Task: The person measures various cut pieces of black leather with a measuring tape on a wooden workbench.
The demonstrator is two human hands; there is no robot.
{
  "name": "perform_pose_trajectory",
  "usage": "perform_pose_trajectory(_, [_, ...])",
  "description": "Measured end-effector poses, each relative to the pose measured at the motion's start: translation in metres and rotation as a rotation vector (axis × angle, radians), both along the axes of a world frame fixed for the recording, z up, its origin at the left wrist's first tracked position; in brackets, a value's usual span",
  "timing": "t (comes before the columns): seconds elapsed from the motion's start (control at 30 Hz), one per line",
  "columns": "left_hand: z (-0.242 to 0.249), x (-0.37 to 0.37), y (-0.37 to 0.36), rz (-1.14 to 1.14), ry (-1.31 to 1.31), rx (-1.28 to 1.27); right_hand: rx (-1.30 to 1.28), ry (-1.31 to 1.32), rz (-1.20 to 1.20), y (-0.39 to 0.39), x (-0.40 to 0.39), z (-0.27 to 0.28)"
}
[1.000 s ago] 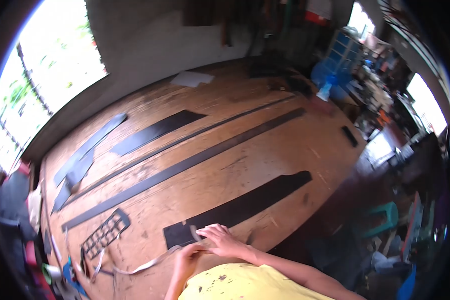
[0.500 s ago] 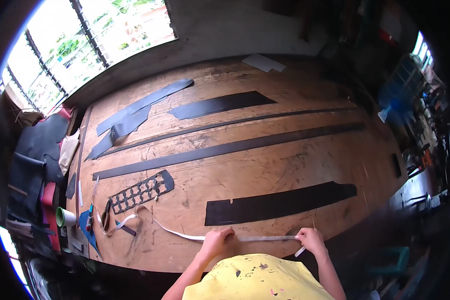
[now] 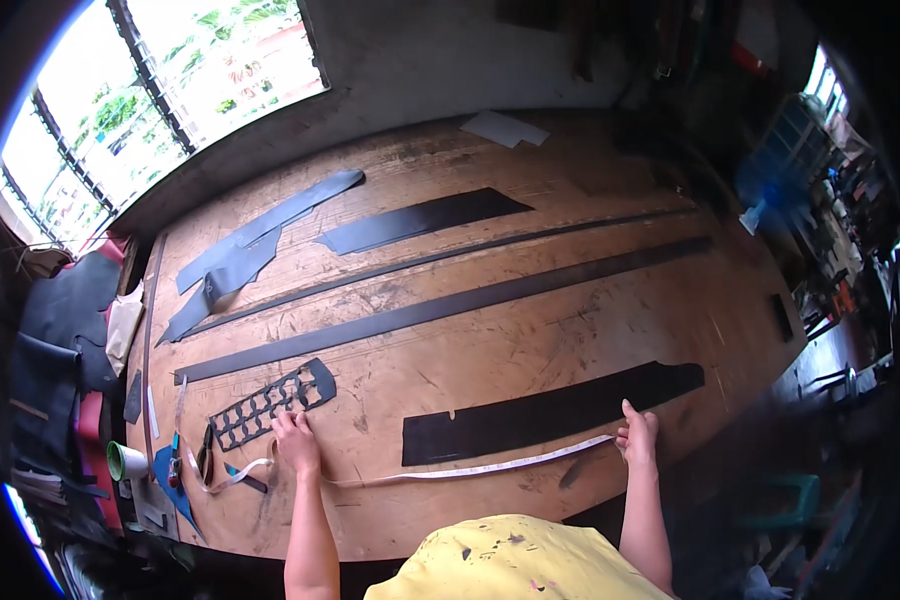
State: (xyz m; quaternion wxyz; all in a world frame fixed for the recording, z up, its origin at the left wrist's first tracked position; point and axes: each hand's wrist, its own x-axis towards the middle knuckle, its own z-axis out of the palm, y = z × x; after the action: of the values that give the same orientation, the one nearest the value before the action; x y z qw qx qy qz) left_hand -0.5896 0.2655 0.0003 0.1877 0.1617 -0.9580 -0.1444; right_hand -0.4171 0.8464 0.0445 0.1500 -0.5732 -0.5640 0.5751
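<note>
A white tape measure (image 3: pixel 500 466) runs along the near edge of a dark, notched leather panel (image 3: pixel 550 415). Its right end is pinched in my right hand (image 3: pixel 638 435), thumb raised, just below the panel's right part. My left hand (image 3: pixel 296 440) reaches down at the lower edge of a black strip with cut-out shapes (image 3: pixel 260 408). Its fingers are bent together at the tabletop, and whatever they hold is hidden. The tape passes by the left wrist and curls toward pliers (image 3: pixel 206 455) and a red-and-teal cutter (image 3: pixel 175 465).
Long dark strips (image 3: pixel 440 312) and grey-blue leather pieces (image 3: pixel 425 222) lie across the wooden table (image 3: pixel 530 345). A white-green cup (image 3: pixel 127 461) stands at the left edge, near hanging leather (image 3: pixel 55 375). Pale paper (image 3: pixel 505 128) lies at the back.
My left hand has let go of the tape and moved left to the cut-out strip. My right hand has lifted slightly, drawing the tape's right end up closer to the panel. The view shifted slightly.
</note>
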Motion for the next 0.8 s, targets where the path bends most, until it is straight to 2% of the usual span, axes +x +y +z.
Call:
perform_pose_trajectory(0.03, [-0.002, 0.0, 0.001, -0.003, 0.022, -0.023, 0.074, -0.058, -0.017, -0.003, -0.008, 0.003])
perform_pose_trajectory(0.07, [-0.005, 0.0, 0.001, 0.007, 0.027, -0.021, 0.076, -0.052, -0.008, 0.012, -0.01, -0.019])
perform_pose_trajectory(0.13, [-0.004, 0.002, 0.005, -0.03, 0.013, -0.071, 0.262, -0.102, 0.102, 0.051, -0.011, -0.084])
perform_pose_trajectory(0.17, [-0.003, 0.004, 0.009, -0.05, 0.059, -0.125, 0.406, -0.196, 0.074, 0.051, -0.02, -0.089])
perform_pose_trajectory(0.2, [-0.003, 0.007, 0.01, -0.042, 0.067, -0.122, 0.411, -0.186, 0.08, 0.04, -0.033, -0.068])
perform_pose_trajectory(0.27, [-0.004, 0.01, 0.016, -0.151, 0.087, -0.086, 0.425, -0.632, 0.043, 0.0, -0.061, 0.009])
perform_pose_trajectory(0.3, [0.009, 0.015, 0.036, -0.178, 0.104, -0.027, 0.368, -0.633, 0.028, 0.005, -0.069, 0.005])
perform_pose_trajectory(0.37, [0.028, 0.032, 0.077, -0.361, 0.001, 0.249, 0.286, -0.692, 0.04, 0.008, -0.078, 0.019])
perform_pose_trajectory(0.43, [0.027, 0.051, 0.118, -0.659, -0.049, 0.28, 0.255, -0.729, 0.01, 0.017, -0.075, 0.018])
perform_pose_trajectory(0.47, [0.029, 0.062, 0.138, -0.745, -0.068, 0.315, 0.249, -0.753, 0.011, 0.017, -0.073, 0.027])
perform_pose_trajectory(0.53, [0.034, 0.08, 0.169, -0.859, -0.083, 0.368, 0.251, -0.825, 0.005, 0.03, -0.077, 0.005])
perform_pose_trajectory(0.6, [0.038, 0.095, 0.182, -0.794, -0.1, 0.199, 0.203, -0.883, -0.02, 0.035, -0.08, 0.003])
perform_pose_trajectory(0.63, [0.034, 0.098, 0.182, -0.766, -0.109, 0.203, 0.147, -0.879, -0.073, 0.029, -0.083, 0.021])
perform_pose_trajectory(0.73, [0.033, 0.1, 0.183, -0.796, -0.03, 0.19, 0.127, -0.86, -0.27, 0.031, -0.082, 0.012])
perform_pose_trajectory(0.8, [0.034, 0.105, 0.185, -0.789, -0.05, 0.191, 0.083, -0.819, -0.302, 0.037, -0.082, 0.01])
